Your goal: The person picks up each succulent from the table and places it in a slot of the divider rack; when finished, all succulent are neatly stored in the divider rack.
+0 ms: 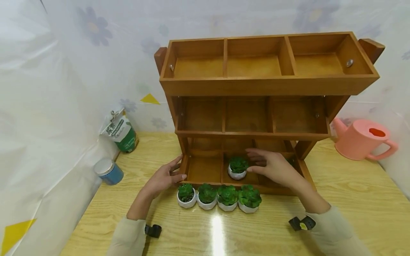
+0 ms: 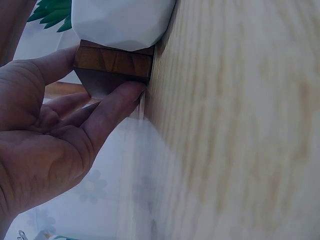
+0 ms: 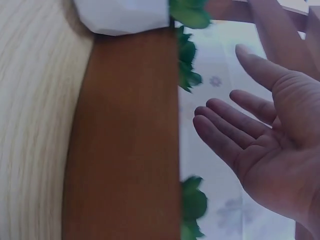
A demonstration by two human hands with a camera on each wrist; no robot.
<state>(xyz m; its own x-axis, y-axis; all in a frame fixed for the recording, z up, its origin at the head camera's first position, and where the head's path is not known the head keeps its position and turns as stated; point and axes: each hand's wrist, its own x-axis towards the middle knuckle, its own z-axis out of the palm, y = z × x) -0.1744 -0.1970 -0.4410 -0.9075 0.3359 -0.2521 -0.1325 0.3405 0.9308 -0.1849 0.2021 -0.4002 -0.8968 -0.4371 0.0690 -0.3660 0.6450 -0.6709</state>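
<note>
At the lower left corner of the brown three-tier wooden shelf [image 1: 269,87], my left hand [image 1: 163,177] holds the end of the bottom tier between thumb and fingers. My right hand [image 1: 275,167] reaches over the bottom tier, fingers extended, beside a potted succulent [image 1: 237,174] in its middle compartment. The right wrist view has the right hand [image 3: 270,135] with its palm bare and fingers loosely spread. Several more succulents in white faceted pots [image 1: 226,204] stand in a row before the shelf. Green leaves [image 3: 192,207] show farther along the bottom tier, mostly hidden in the head view.
A pink watering can [image 1: 360,140] stands right of the shelf. To the left are a blue jar with a silvery lid [image 1: 109,171] and a clipped green-and-white pouch [image 1: 123,133]. Pale flowered sheeting [image 1: 128,53] hangs behind the wooden table [image 1: 179,234].
</note>
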